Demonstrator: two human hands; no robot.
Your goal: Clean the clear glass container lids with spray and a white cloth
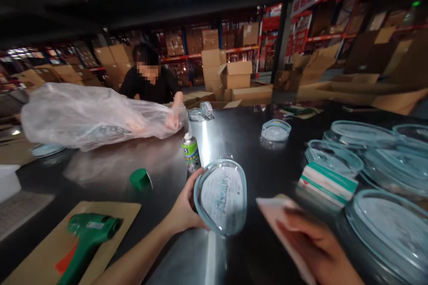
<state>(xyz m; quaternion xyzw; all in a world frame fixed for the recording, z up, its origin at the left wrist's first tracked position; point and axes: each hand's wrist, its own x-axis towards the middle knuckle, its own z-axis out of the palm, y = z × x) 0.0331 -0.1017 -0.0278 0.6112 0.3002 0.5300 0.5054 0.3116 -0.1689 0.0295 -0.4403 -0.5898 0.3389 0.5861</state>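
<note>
My left hand (183, 208) grips the side of a clear food container (220, 200) with a pale teal rim, tilted so that its printed face is towards me. In my right hand (316, 240), blurred by motion, is a pale flat sheet (276, 218); whether it is cloth or paper I cannot tell. The two hands are apart. Just behind the container stands a green spray can (191, 152) with a white nozzle. Beside my right hand lies a white and green box (327, 183).
Several teal-rimmed containers (391, 227) crowd the right side of the dark table (167, 254). A green cap (141, 179) and a green glue gun (92, 227) on cardboard lie left. Across the table a person (155, 84) handles a large plastic bag (76, 113).
</note>
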